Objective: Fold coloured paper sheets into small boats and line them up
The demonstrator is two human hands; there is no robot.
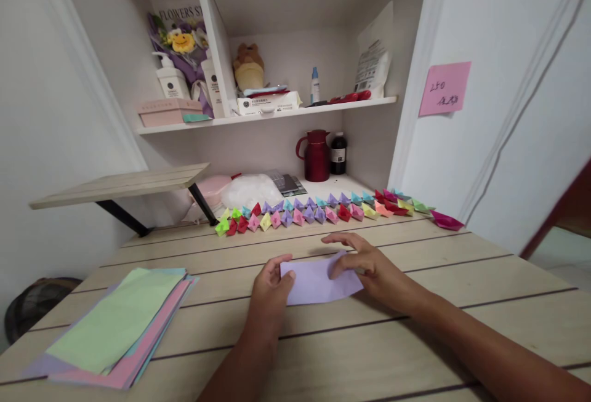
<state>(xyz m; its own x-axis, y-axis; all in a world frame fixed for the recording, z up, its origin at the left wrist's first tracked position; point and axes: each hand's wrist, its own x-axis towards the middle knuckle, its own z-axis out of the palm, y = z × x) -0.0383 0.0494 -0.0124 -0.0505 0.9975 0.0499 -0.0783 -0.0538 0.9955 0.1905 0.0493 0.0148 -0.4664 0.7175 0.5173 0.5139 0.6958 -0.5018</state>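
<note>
A rectangular sheet of light purple paper (311,282) is held between my two hands, just above the slatted wooden tabletop. My left hand (271,288) pinches its left edge, thumb on top and fingers behind. At the right end, my right hand (369,269) has bent digits over the paper while one finger stretches out above it. The paper's upper right corner stands slightly raised. Behind my hands, small folded paper boats (286,217) in many colours stand in rows. A larger magenta paper boat (447,220) sits at the right end of them.
A stack of coloured paper (120,322), pale green on top, lies at the left. Behind it stands a small raised wooden shelf (124,181) on black legs. A dark red jug (317,156), a dark bottle (338,152) and a white plastic bag (252,191) are at the back.
</note>
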